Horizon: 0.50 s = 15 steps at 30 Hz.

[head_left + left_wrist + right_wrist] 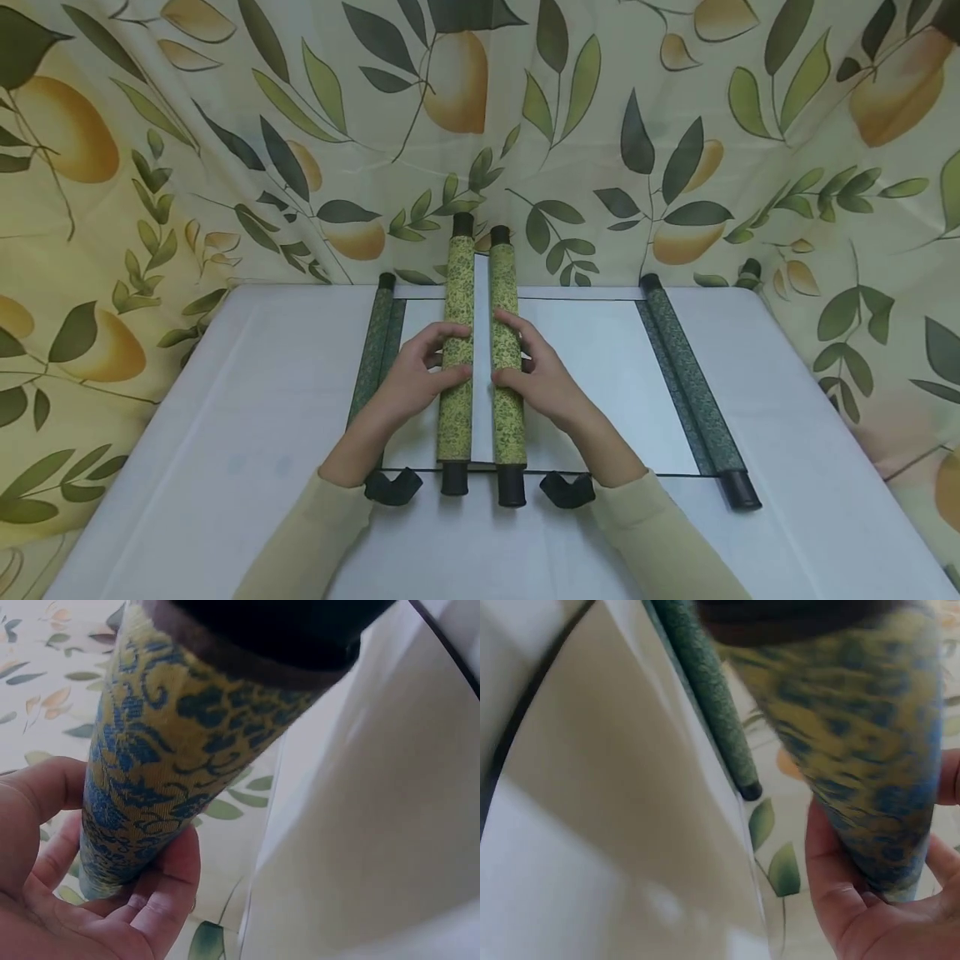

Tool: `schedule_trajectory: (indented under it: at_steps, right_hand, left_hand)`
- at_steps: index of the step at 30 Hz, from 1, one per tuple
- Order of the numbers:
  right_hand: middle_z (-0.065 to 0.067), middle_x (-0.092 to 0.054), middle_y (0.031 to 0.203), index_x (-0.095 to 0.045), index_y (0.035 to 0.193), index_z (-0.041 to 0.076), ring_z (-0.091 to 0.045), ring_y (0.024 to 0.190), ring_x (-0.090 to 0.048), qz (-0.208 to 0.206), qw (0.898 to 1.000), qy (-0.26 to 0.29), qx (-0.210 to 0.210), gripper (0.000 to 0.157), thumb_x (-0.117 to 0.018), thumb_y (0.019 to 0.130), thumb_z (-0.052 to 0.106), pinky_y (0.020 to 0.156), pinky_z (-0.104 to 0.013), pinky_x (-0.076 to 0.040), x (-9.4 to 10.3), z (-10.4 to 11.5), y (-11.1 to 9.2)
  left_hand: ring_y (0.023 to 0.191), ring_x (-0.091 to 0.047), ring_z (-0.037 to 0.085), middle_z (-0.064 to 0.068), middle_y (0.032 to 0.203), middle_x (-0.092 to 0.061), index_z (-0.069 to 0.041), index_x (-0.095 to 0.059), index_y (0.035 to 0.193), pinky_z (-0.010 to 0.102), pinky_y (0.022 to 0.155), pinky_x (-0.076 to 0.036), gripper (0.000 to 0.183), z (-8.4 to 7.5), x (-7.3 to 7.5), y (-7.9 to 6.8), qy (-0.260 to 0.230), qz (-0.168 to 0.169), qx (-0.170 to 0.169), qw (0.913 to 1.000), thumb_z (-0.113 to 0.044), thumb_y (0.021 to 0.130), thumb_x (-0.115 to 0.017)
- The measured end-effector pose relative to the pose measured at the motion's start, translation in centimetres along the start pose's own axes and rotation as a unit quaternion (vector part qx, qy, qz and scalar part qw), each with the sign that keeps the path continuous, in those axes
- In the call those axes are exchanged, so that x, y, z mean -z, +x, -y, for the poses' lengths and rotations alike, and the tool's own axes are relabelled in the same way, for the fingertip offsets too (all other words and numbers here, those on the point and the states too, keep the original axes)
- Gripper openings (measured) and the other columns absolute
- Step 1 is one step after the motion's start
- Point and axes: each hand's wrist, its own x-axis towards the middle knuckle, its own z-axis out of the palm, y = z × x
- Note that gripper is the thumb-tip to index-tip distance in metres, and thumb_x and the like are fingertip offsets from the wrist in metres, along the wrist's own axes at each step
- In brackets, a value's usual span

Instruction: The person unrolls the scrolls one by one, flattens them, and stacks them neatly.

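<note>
Two yellow scroll rolls with a dark floral pattern and black end knobs stand side by side mid-table in the head view. My left hand [415,372] grips the left roll [455,417], thumb on the near side, and my right hand [550,380] grips the right roll [509,429] likewise. A narrow white strip [482,400] shows between them. In the left wrist view, fingers [171,889] curl round the patterned left roll [165,757]; the right wrist view shows the right roll [870,742] held the same way, slightly blurred.
Beneath the rolls a white sheet [592,358] lies spread on the white table [247,417], with green patterned rods at its left [372,350] and right [686,383]. Small black objects are beside the left [393,487] and right [567,490] wrists. Fruit-patterned cloth [465,167] hangs behind.
</note>
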Motion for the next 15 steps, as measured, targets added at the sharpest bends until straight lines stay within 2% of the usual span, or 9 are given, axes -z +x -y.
schedule_trajectory:
  at_steps: [3,8,15]
  right_hand:
    - [-0.015,-0.03,0.156,-0.028,0.155,0.037,-0.047,0.12,-0.057,0.008,1.0,0.015,-0.011,0.08,-0.066,0.092,0.005,0.083,-0.044,-0.057,0.4,0.0,-0.2]
    - [-0.022,-0.041,0.145,-0.027,0.155,0.037,-0.045,0.118,-0.06,0.018,0.999,0.024,-0.015,0.078,-0.067,0.095,0.009,0.084,-0.045,-0.057,0.8,-0.4,-0.4]
    - [-0.02,-0.034,0.154,-0.029,0.154,0.039,-0.047,0.123,-0.056,0.027,0.999,0.028,-0.019,0.079,-0.063,0.092,0.004,0.086,-0.045,-0.057,1.6,-0.7,-0.6]
  left_hand:
    - [0.127,-0.052,0.022,-0.001,0.141,-0.055,-0.019,-0.06,0.131,0.044,0.097,-0.046,0.044,0.1,-0.1,0.0,-0.004,0.004,0.009,0.9999,-0.013,0.089,-0.073]
    - [0.134,-0.048,0.023,0.001,0.143,-0.054,-0.018,-0.059,0.132,0.046,0.101,-0.044,0.044,0.1,-0.2,-0.3,-0.003,0.009,0.015,0.9998,-0.014,0.09,-0.073]
    - [0.14,-0.041,0.02,-0.001,0.141,-0.055,-0.02,-0.06,0.13,0.049,0.108,-0.04,0.043,-0.4,-0.4,-0.6,0.0,0.014,0.018,0.9997,-0.014,0.09,-0.073]
